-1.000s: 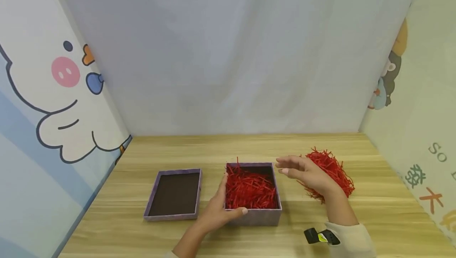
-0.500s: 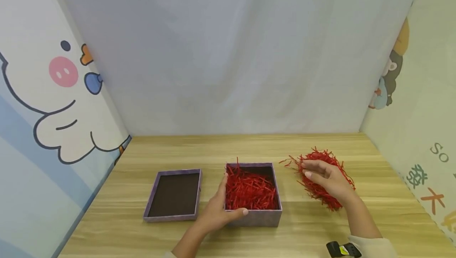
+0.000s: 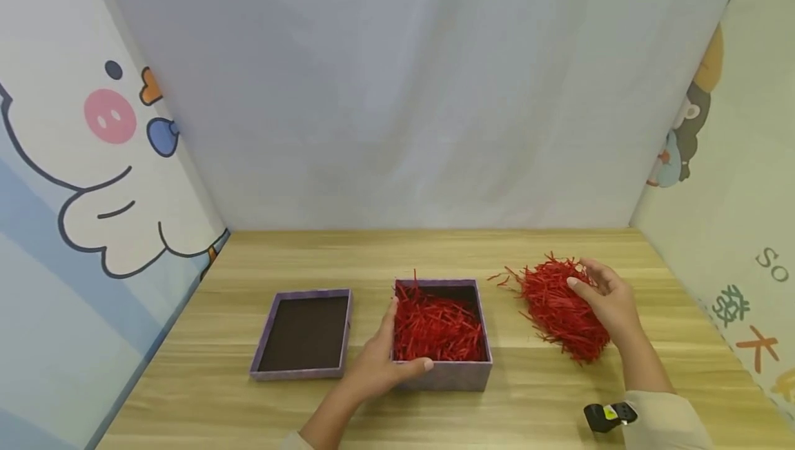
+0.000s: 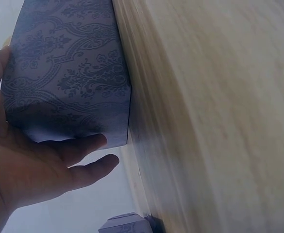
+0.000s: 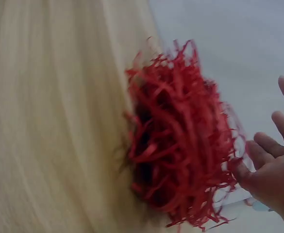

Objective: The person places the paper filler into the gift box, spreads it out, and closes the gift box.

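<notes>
My left hand (image 3: 376, 366) rests against the near left corner of a purple patterned square box (image 3: 444, 377), its fingers along the left wall and its thumb across the front. The left wrist view shows these fingers fairly straight beside the box wall (image 4: 69, 63). Red shredded paper (image 3: 437, 331) fills most of the box, with some dark inner wall showing at the back right. To the right lies a loose pile of red shredded paper (image 3: 559, 308). My right hand (image 3: 613, 304) is at the pile's right side, fingers apart; in the right wrist view its fingertips (image 5: 241, 170) meet the outer strands.
The shallow box lid (image 3: 303, 334), dark inside, lies left of the box on the wooden table (image 3: 348, 257). A grey-white curtain (image 3: 404, 91) stands behind, with cartoon-printed panels (image 3: 56, 160) at the sides. A small black device (image 3: 609, 415) sits at my right wrist.
My right hand has moved away from the box to the right, over the loose pile to its far right side. Loose strands now stick out at the pile's left. My left hand stays put.
</notes>
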`<state>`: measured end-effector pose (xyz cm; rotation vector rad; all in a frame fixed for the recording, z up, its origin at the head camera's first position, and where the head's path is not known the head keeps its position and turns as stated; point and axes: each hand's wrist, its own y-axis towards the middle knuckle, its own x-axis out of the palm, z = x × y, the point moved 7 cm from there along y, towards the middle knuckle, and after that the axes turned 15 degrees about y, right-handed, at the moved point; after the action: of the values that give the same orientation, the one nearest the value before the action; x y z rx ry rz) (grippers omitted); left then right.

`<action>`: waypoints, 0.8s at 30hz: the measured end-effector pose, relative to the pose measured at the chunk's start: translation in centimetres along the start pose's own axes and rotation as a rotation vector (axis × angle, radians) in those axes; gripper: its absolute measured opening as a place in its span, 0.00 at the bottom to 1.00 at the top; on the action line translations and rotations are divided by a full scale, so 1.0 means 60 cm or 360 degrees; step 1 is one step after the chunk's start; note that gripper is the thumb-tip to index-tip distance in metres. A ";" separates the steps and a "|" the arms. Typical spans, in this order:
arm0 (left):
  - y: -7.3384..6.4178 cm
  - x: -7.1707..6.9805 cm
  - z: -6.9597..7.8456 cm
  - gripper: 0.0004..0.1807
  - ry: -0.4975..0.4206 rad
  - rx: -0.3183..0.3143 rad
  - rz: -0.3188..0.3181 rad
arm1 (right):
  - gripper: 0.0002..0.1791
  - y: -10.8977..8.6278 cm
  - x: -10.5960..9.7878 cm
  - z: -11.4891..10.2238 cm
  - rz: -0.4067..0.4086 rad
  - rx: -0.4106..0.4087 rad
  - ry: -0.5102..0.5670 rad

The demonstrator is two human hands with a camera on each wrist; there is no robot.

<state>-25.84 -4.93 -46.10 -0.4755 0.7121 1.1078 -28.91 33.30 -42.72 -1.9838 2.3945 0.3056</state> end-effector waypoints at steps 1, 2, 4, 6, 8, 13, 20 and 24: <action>0.001 0.000 0.001 0.61 0.0002 0.0003 0.0001 | 0.38 0.006 -0.002 0.006 0.0011 0.0017 0.0010; 0.001 0.000 0.001 0.61 0.0004 0.0005 0.0002 | 0.40 0.011 -0.002 0.012 0.0012 0.0029 0.0016; 0.002 -0.001 0.000 0.61 0.0014 0.0006 0.0003 | 0.44 0.019 -0.003 0.025 0.0009 0.0057 0.0028; 0.002 0.000 0.000 0.61 0.0018 0.0004 0.0000 | 0.47 0.025 -0.003 0.038 -0.0004 0.0103 0.0009; 0.003 0.000 -0.002 0.61 0.0022 0.0002 0.0003 | 0.51 0.030 0.000 0.050 -0.0044 0.0151 -0.0020; 0.005 0.002 -0.004 0.61 -0.0004 -0.0001 -0.0005 | 0.57 0.038 0.014 0.076 -0.0148 0.0258 -0.0121; 0.007 0.003 -0.004 0.61 0.0022 0.0001 -0.0012 | 0.63 0.039 0.029 0.109 -0.0264 0.0322 -0.0223; 0.006 0.004 -0.006 0.61 0.0031 -0.0004 -0.0005 | 0.65 0.039 0.035 0.118 -0.0300 0.0303 -0.0286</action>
<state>-26.18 -4.85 -46.53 -0.4900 0.7267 1.1027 -32.37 32.81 -49.64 -1.9836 2.0305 0.2296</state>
